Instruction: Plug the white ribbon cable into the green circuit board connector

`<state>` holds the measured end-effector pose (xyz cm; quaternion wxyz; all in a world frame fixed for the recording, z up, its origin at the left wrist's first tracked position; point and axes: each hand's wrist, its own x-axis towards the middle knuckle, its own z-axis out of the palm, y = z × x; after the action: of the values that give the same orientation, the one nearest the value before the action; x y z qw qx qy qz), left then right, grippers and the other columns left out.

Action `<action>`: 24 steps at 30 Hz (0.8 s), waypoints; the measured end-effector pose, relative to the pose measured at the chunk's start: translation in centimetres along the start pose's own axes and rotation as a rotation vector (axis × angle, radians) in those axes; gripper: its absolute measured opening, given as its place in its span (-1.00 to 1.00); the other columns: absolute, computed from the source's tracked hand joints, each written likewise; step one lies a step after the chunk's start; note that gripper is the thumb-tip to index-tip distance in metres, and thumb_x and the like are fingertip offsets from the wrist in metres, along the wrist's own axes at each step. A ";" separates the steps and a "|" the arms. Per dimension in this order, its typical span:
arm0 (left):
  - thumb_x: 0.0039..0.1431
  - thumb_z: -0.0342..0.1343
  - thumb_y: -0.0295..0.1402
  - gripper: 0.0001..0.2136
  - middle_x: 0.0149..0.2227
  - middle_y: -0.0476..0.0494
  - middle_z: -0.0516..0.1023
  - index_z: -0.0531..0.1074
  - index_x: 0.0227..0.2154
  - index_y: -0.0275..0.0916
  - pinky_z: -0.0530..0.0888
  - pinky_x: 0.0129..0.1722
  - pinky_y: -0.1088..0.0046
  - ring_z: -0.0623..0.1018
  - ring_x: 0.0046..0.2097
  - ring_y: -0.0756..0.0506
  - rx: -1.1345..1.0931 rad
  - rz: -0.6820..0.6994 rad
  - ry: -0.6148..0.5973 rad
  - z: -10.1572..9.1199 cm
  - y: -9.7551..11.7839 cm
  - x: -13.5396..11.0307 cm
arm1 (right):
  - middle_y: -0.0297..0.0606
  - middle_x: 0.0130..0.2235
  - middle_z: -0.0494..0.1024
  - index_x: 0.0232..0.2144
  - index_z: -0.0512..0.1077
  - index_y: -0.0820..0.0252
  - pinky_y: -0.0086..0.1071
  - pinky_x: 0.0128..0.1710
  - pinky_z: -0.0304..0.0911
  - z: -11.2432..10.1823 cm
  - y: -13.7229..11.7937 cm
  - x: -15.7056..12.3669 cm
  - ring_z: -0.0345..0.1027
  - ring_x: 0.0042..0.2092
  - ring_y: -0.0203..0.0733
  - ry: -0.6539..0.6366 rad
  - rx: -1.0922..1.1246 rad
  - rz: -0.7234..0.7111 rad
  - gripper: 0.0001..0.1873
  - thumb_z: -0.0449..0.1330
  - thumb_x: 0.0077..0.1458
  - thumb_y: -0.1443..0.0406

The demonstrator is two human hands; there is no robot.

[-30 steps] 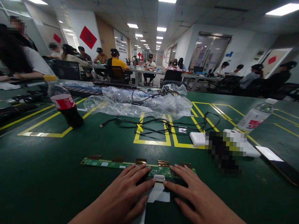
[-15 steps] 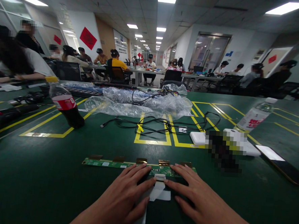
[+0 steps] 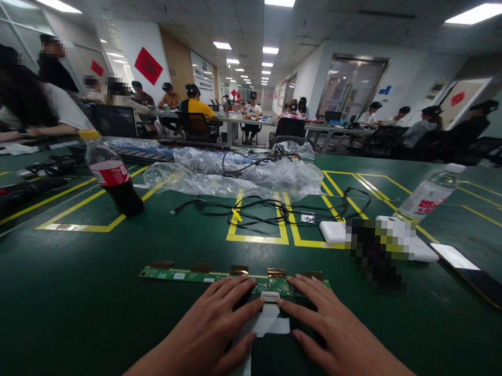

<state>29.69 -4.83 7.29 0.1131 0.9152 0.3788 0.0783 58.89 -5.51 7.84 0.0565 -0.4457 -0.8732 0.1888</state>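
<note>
A long, narrow green circuit board (image 3: 224, 278) with several copper-coloured flex tabs along its far edge lies across the green table in front of me. My left hand (image 3: 221, 325) spreads over its middle, fingertips resting on the board and index finger beside the white connector (image 3: 270, 297). From the right, my right hand (image 3: 325, 323) mirrors it, its index fingertip at the connector's other side. Both hands are open, fingers stretched out. A white flat ribbon cable (image 3: 264, 320) runs from the connector towards me, partly under my left hand. My fingers hide parts of the board.
Black cables (image 3: 253, 210) and clear plastic wrap (image 3: 235, 175) lie beyond the board. A cola bottle (image 3: 114, 177) stands at left; a clear bottle (image 3: 431, 193), white box (image 3: 333, 232) and phone (image 3: 475, 275) are at right. Other people sit farther off.
My left thumb and the ribbon cable's near part have shifted slightly right. Both hands otherwise stay on the board around the connector.
</note>
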 end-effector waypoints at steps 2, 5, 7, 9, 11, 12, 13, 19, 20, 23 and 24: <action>0.33 0.06 -0.27 -0.51 0.38 -0.18 0.22 0.23 0.30 0.03 0.31 0.25 -0.12 0.25 0.36 -0.31 0.002 -0.003 -0.003 0.0 0.0 0.0 | -0.30 0.45 0.03 0.36 0.11 -0.29 0.29 0.35 -0.19 -0.1 0.1 0.1 -0.15 0.43 0.15 -0.004 0.003 0.004 -0.41 0.12 0.35 0.13; 0.33 0.07 -0.27 -0.52 0.36 -0.15 0.25 0.24 0.29 0.06 0.34 0.24 -0.11 0.29 0.34 -0.30 0.009 -0.005 0.002 0.0 -0.1 0.1 | -0.26 0.43 0.10 0.35 0.16 -0.23 0.28 0.35 -0.17 -0.1 0.4 0.0 -0.10 0.42 0.15 0.021 0.034 0.006 -0.42 0.13 0.33 0.12; 0.34 0.06 -0.28 -0.53 0.34 -0.14 0.30 0.24 0.29 0.04 0.35 0.23 -0.07 0.32 0.32 -0.28 0.012 -0.015 0.024 0.1 -0.4 0.2 | -0.24 0.39 0.19 0.33 0.21 -0.18 0.23 0.35 -0.10 -0.2 0.7 0.0 -0.02 0.40 0.12 0.055 0.077 -0.005 -0.44 0.13 0.33 0.13; 0.37 0.02 -0.28 -0.55 0.29 -0.15 0.37 0.23 0.30 -0.02 0.36 0.24 -0.03 0.38 0.28 -0.24 0.015 -0.046 0.059 0.0 -1.0 0.2 | -0.20 0.35 0.27 0.30 0.28 -0.12 0.16 0.32 0.03 -0.4 0.9 -0.1 0.09 0.35 0.09 0.091 0.122 -0.022 -0.50 0.12 0.34 0.16; 0.41 -0.03 -0.27 -0.56 0.27 -0.18 0.40 0.23 0.31 -0.06 0.34 0.25 -0.04 0.42 0.25 -0.24 0.036 -0.108 0.103 0.0 -1.9 0.1 | -0.16 0.28 0.36 0.27 0.33 -0.05 0.05 0.26 0.18 -0.7 1.0 -0.1 0.21 0.29 0.04 0.133 0.152 -0.038 -0.54 0.08 0.36 0.20; 0.41 -0.05 -0.25 -0.57 0.28 -0.19 0.39 0.24 0.31 -0.06 0.32 0.25 -0.08 0.42 0.25 -0.25 0.054 -0.146 0.119 -0.1 -2.5 -0.1 | -0.15 0.24 0.40 0.26 0.34 -0.02 0.01 0.23 0.24 -0.9 1.1 -0.1 0.27 0.25 0.02 0.154 0.159 -0.043 -0.56 0.07 0.37 0.22; 0.42 -0.06 -0.22 -0.57 0.29 -0.20 0.37 0.25 0.30 -0.06 0.30 0.25 -0.12 0.41 0.25 -0.28 0.074 -0.186 0.124 -0.2 -3.2 -0.3 | -0.14 0.21 0.44 0.24 0.36 0.00 -0.03 0.20 0.28 -1.0 1.1 0.0 0.31 0.21 0.00 0.174 0.161 -0.044 -0.57 0.06 0.37 0.24; 0.38 -0.16 0.00 -0.47 0.33 -0.24 0.31 0.34 0.27 -0.12 0.23 0.27 -0.15 0.36 0.30 -0.34 0.133 -0.476 0.031 -1.6 -9.4 -2.7 | -0.15 0.10 0.50 0.13 0.45 0.05 -0.13 0.11 0.34 -1.3 2.1 0.0 0.39 0.11 -0.07 0.221 0.154 -0.017 -0.65 0.03 0.38 0.26; 0.37 -0.17 0.02 -0.43 0.33 -0.28 0.31 0.35 0.27 -0.18 0.24 0.27 -0.13 0.37 0.29 -0.35 0.131 -0.514 0.023 -2.0 -10.7 -3.4 | -0.15 0.09 0.51 0.12 0.45 0.06 -0.13 0.10 0.33 -1.3 2.2 0.0 0.39 0.10 -0.07 0.222 0.152 -0.017 -0.65 0.03 0.38 0.27; 0.34 -0.20 0.06 -0.35 0.28 -0.40 0.36 0.40 0.23 -0.33 0.28 0.26 -0.09 0.41 0.26 -0.40 0.116 -0.596 0.014 -3.1 -14.6 -5.6 | -0.16 0.08 0.51 0.10 0.46 0.08 -0.15 0.10 0.33 -1.3 2.4 0.0 0.39 0.10 -0.08 0.220 0.153 -0.017 -0.66 0.02 0.39 0.28; 0.34 -0.20 0.07 -0.33 0.27 -0.41 0.38 0.40 0.22 -0.34 0.29 0.26 -0.07 0.42 0.25 -0.41 0.112 -0.620 0.014 -3.4 -15.8 -6.4 | -0.16 0.08 0.52 0.10 0.46 0.07 -0.15 0.09 0.33 -1.3 2.4 0.0 0.39 0.10 -0.08 0.220 0.156 -0.018 -0.66 0.02 0.39 0.28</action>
<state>13.77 2.02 6.01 0.0786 0.7603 0.6443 0.0254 61.05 -3.84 8.16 0.1883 -0.4502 -0.8483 0.2056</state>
